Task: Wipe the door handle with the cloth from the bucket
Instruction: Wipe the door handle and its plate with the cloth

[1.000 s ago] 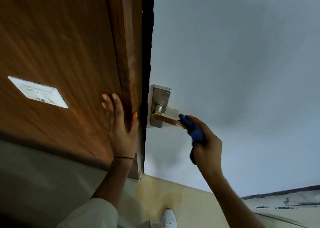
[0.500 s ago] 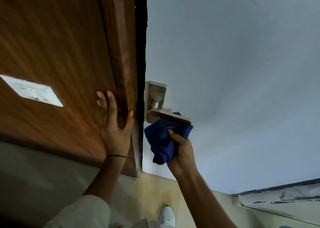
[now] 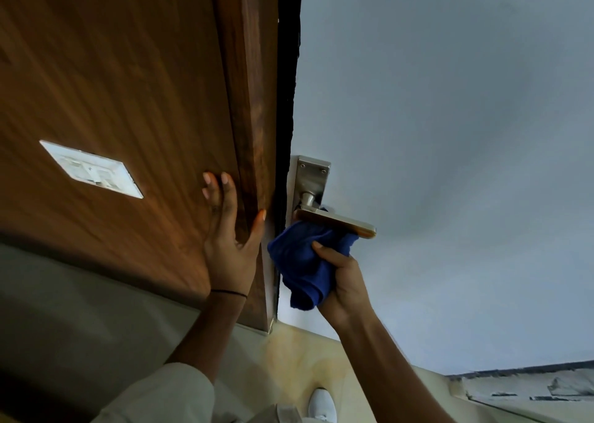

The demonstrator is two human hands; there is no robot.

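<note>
Head view: right hand (image 3: 345, 286) grips bunched blue cloth (image 3: 303, 263), pressing it up against underside of the lever door handle (image 3: 336, 223) near the door's (image 3: 450, 165) left edge; left hand (image 3: 229, 246) fingers spread flat on wooden frame (image 3: 128, 101)

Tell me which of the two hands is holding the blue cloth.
The right hand grips the blue cloth under the brass lever handle; the left hand lies flat on the wooden frame.

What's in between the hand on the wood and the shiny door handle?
In the head view, between the left hand and the door handle run the wooden frame post and a dark gap.
</note>
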